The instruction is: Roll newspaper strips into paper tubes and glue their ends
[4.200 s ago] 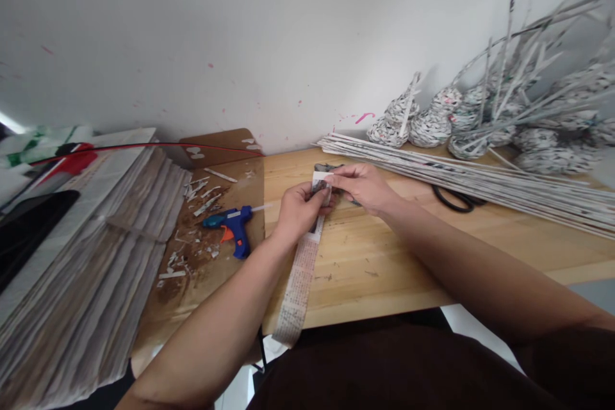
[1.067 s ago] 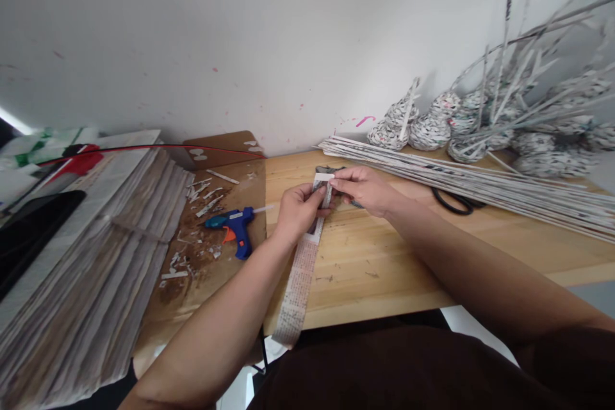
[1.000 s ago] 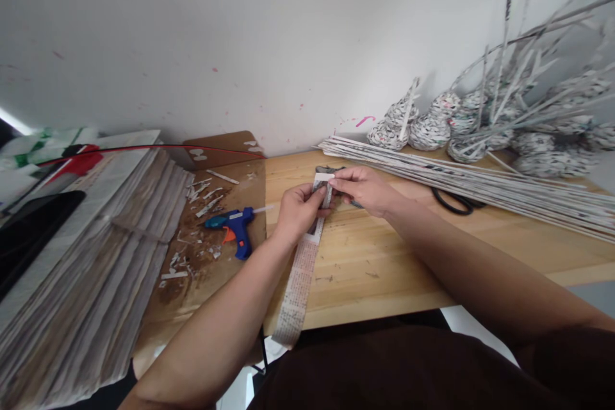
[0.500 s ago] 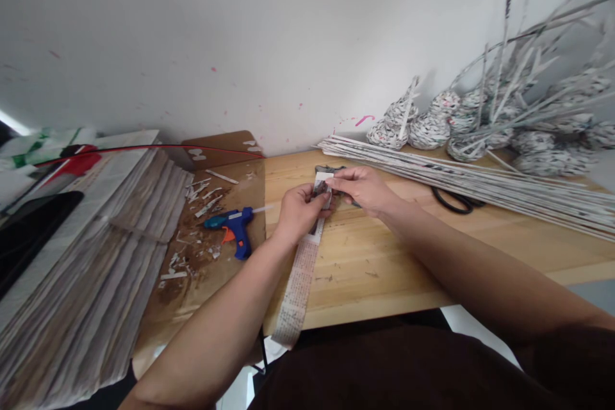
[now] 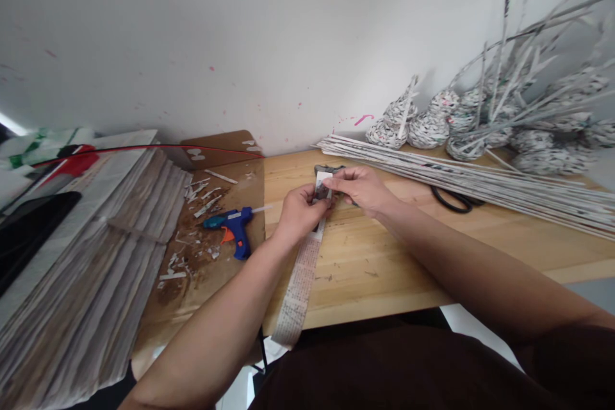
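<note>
A long strip of newspaper (image 5: 296, 288) runs from my hands toward me, and its near end hangs over the table's front edge. My left hand (image 5: 302, 210) is closed on the strip near its far end, thumb on top. The fingers of my right hand (image 5: 358, 187) pinch the strip's far end at its right edge. Just behind the fingers lies a dark grey object (image 5: 323, 169), mostly hidden by the strip and my right hand, so its kind does not show.
A blue glue gun (image 5: 235, 228) lies on stained cardboard (image 5: 202, 282) among paper scraps. Stacked newspaper strips (image 5: 115, 269) fill the left. Rolled paper sticks (image 5: 456, 182) lie at right over black-handled scissors (image 5: 451, 200). Woven paper shapes (image 5: 429, 130) stand by the wall.
Both hands stay almost in place on the strip's far end. The fingers have shifted only slightly, and the view has moved a little.
</note>
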Available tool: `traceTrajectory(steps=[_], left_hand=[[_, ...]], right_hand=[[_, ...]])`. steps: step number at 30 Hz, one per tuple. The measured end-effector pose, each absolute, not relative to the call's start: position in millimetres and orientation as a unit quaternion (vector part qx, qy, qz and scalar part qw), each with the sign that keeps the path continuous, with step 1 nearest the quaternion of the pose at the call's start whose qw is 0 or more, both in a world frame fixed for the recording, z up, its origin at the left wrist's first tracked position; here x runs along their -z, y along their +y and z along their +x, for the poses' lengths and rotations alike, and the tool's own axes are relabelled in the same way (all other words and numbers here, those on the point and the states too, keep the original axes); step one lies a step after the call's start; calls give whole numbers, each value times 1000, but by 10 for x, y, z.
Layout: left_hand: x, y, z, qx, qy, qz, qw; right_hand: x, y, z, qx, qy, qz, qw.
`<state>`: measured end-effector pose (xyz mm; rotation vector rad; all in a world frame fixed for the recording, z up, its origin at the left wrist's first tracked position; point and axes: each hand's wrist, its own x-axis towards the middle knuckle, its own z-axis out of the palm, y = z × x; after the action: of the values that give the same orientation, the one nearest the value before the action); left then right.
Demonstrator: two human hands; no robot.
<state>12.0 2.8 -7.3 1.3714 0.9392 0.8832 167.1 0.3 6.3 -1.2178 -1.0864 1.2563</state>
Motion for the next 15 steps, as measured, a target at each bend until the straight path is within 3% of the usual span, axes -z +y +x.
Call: traceTrajectory(steps=[8,15], left_hand=[[86,7,122,-385,415,607,557],[95,-23,159,-409,386,579,591]], right_hand=[[-60,-26,1636,-523,-457,-499,518],[-26,-65,1559,-516,-460,-491,529]])
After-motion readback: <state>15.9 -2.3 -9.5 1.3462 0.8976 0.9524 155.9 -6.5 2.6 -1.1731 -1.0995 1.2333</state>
